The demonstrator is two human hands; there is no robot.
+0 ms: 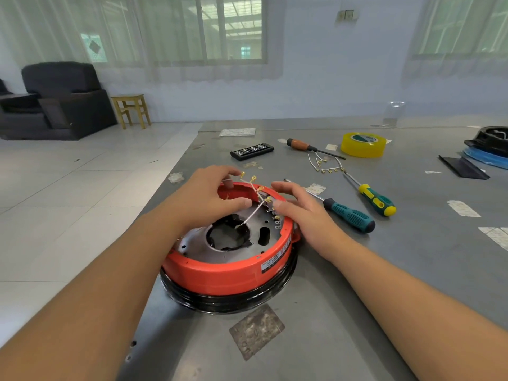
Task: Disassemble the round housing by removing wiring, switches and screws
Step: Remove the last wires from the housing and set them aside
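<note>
The round housing (231,259) sat on the bench (357,284) near its left edge. The left hand (209,199) pinched the white wiring (251,213); the right hand (299,207) lay relaxed against the rim. A hard tug risked snapping terminals or sliding the housing off

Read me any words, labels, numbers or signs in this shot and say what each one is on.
Nothing here can be read for certain.
White label on the red housing: print too small.
Green and white label inside the yellow tape roll: blurred.
Black bit case: pale markings, illegible.
Paper scrap at the table's far edge: faint print, illegible.
</note>
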